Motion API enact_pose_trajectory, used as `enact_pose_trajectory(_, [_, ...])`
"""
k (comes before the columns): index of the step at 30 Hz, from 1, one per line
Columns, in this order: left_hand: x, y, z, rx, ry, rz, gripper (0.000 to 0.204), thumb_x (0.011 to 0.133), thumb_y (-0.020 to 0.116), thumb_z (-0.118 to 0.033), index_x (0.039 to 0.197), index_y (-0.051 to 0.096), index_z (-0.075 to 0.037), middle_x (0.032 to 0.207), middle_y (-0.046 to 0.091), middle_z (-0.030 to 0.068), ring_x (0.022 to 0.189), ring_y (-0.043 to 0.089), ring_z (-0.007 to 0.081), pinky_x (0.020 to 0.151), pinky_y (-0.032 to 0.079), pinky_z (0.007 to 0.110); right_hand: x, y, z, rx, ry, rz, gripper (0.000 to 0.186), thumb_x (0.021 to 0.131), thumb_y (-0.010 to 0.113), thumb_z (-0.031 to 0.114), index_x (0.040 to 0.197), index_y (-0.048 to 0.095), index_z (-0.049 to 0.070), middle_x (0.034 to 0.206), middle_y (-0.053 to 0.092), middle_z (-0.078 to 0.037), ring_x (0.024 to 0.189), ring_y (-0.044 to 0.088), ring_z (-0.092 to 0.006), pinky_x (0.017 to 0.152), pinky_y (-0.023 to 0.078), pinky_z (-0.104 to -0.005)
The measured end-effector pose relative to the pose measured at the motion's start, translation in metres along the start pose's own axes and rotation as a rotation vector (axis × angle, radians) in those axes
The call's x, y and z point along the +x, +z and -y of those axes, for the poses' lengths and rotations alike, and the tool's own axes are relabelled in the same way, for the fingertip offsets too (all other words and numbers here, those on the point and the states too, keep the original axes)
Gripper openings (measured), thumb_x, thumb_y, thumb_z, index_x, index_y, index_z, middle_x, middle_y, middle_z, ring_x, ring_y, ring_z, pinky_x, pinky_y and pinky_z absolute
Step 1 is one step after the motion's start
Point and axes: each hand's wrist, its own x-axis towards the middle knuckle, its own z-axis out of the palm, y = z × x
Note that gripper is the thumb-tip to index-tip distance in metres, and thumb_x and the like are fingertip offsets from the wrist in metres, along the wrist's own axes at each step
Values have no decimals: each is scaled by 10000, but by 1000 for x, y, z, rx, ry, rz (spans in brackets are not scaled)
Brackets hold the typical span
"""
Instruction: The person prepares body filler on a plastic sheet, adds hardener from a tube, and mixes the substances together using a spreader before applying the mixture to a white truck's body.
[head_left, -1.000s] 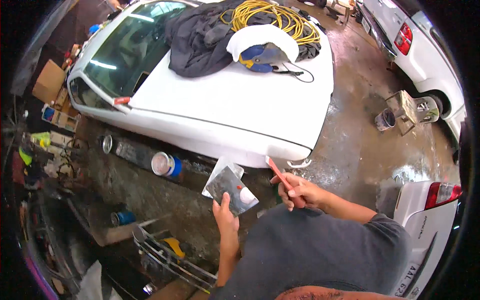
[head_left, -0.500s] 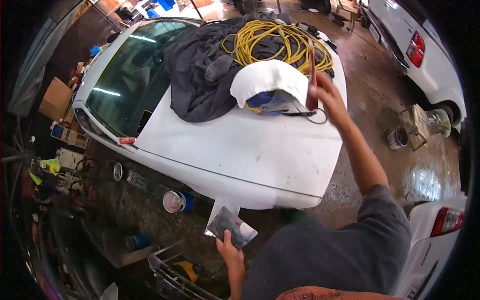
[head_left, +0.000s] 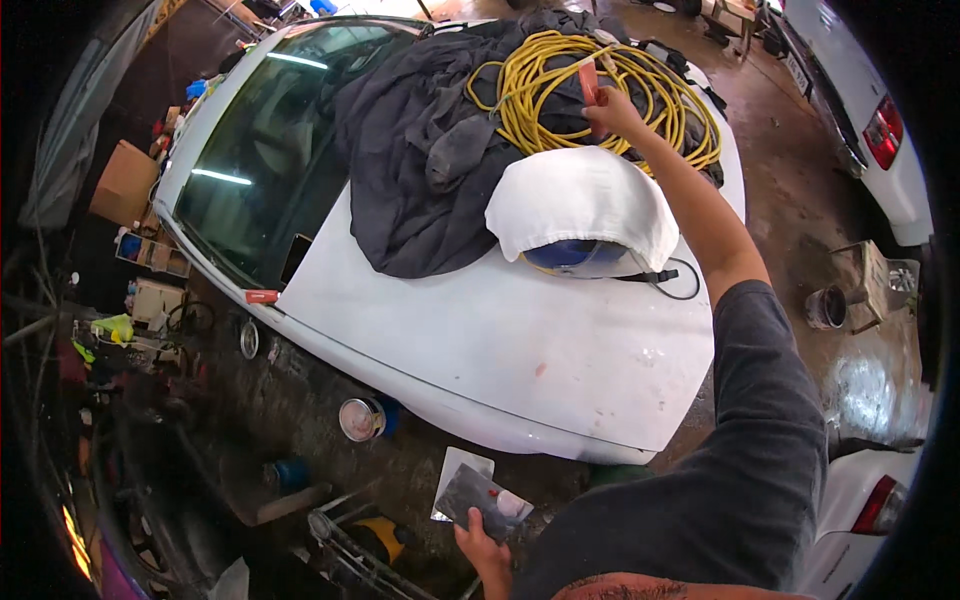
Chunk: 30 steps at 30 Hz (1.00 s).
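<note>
My left hand (head_left: 486, 552) grips a flat dark grey board (head_left: 466, 498), thumb on top, low in front of me. A dollop of whitish paste (head_left: 510, 503) and a small red dab (head_left: 493, 492) lie on it. A pale silvery sheet (head_left: 453, 465) shows behind the board. My right arm is stretched far forward, and my right hand (head_left: 618, 112) is closed round a flat red spreader (head_left: 588, 84), held up in front of a coil of yellow cable (head_left: 520, 110). Nearer to me, a white cloth-covered cap (head_left: 585, 205) with blue beneath and a black strap rests on a white car hood (head_left: 450, 345).
A dark cloth (head_left: 400, 190) is spread under the coil. A red block-like item (head_left: 262, 297) lies by the windshield (head_left: 250, 160). Below the car's side stands an open can (head_left: 362, 418). On the right are a stool (head_left: 868, 285), a bucket (head_left: 826, 307) and parked white vehicles (head_left: 905, 190).
My right hand has moved forward and left with the spreader, from beside the white cap to over the cable coil. My left hand still holds the board. The view has shifted slightly.
</note>
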Motion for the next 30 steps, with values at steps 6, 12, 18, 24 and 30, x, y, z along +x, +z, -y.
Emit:
enact_pose_trajectory(6, [-1,29,-15,70,-15,20,410,985,593,-129,1338,478,46,1239,588,145,1060,619,262,894,513,404,46,27,-35,19,-4,-49,589,736,844,315,1093,586,-76,930,712,-215,876,707,-336,818,548,-410])
enact_pose_trajectory(12, [2,26,-1,69,-8,56,424,1001,585,-171,1367,458,3,1215,601,137,1007,657,268,827,553,405,44,49,-51,-363,205,-22,576,715,842,413,999,649,-50,947,712,-240,929,705,-371,820,543,-425])
enact_pose_trajectory(18, [5,27,-1,-44,-37,139,396,977,596,-103,1332,481,30,1224,601,138,1049,631,253,900,514,401,36,32,-57,-432,259,161,615,740,834,490,1011,711,-48,991,709,-248,915,703,-365,792,543,-430])
enact_pose_trajectory(24, [5,10,-3,16,-31,201,405,989,572,-103,1357,459,23,1251,594,153,1081,635,269,898,537,427,8,-8,-21,-193,473,124,583,752,800,384,1096,671,-69,1100,677,-220,946,676,-315,833,544,-415])
enact_pose_trajectory(30, [21,-8,-9,-38,-30,330,456,997,572,-111,1408,424,17,1306,568,172,1121,624,317,923,544,453,-131,-61,13,-293,146,-168,376,846,639,156,1170,602,-31,1100,656,-150,973,620,-228,803,492,-365])
